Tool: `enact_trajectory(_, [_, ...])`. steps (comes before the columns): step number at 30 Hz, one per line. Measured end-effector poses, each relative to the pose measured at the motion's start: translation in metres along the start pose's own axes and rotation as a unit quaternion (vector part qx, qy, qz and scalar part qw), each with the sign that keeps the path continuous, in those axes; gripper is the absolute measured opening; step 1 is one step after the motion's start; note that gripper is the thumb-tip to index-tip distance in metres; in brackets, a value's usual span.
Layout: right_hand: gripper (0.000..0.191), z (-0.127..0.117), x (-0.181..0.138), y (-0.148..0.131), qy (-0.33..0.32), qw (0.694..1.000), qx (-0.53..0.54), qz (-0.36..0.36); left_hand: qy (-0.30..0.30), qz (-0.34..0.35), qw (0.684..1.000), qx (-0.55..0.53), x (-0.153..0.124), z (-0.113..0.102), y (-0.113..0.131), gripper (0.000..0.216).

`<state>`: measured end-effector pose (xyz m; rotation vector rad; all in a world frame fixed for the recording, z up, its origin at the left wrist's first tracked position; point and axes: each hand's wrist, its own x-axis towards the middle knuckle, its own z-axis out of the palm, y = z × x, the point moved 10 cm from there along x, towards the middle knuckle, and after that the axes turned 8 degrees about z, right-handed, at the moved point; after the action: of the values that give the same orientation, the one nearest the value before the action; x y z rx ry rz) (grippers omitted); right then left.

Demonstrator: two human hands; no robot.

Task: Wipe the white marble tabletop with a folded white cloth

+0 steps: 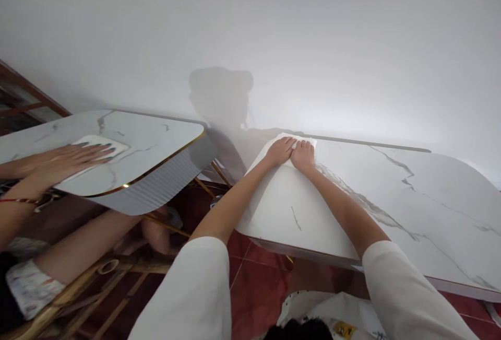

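Note:
Both of my hands press a folded white cloth onto the far left corner of a white marble-patterned table. My left hand lies on the left part of the cloth, its fingers bent over it and pointing right. Beside it, touching or nearly so, my right hand has its fingers curled on the cloth. The cloth's edge shows beyond the fingertips; what lies beneath the palms is hidden.
A second marble-patterned table with a gold edge stands to the left. There a co-worker's hands rest on another white cloth. A wall runs behind both tables. Below are a bamboo seat and red floor tiles.

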<state>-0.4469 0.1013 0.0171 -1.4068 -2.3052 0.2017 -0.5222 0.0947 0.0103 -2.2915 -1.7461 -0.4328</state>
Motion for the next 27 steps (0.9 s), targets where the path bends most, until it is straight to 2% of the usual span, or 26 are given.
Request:
enact_trajectory(4, [0.039, -0.008, -0.032, -0.009, 0.007, 1.0, 0.019, 0.005, -0.023, -0.012, 1.0, -0.014, -0.029, -0.011, 0.015, 0.046])
enact_trajectory(9, [0.04, -0.017, -0.074, -0.025, 0.004, 0.999, 0.035, -0.009, -0.016, -0.02, 1.0, -0.007, -0.07, -0.029, 0.034, 0.046])
enact_trajectory(15, [0.043, -0.021, -0.117, -0.039, -0.049, 0.998, 0.024, -0.025, -0.01, -0.035, 0.999, 0.016, -0.115, -0.046, 0.059, 0.048])
enact_trajectory(20, [0.043, -0.032, -0.155, -0.052, -0.054, 0.997, 0.014, -0.058, -0.005, -0.069, 0.997, 0.03, -0.153, -0.061, 0.081, 0.047])
enact_trajectory(27, [0.044, -0.042, -0.194, -0.067, -0.068, 0.995, 0.012, -0.074, 0.004, -0.091, 0.995, 0.026, -0.189, -0.079, 0.099, 0.049])
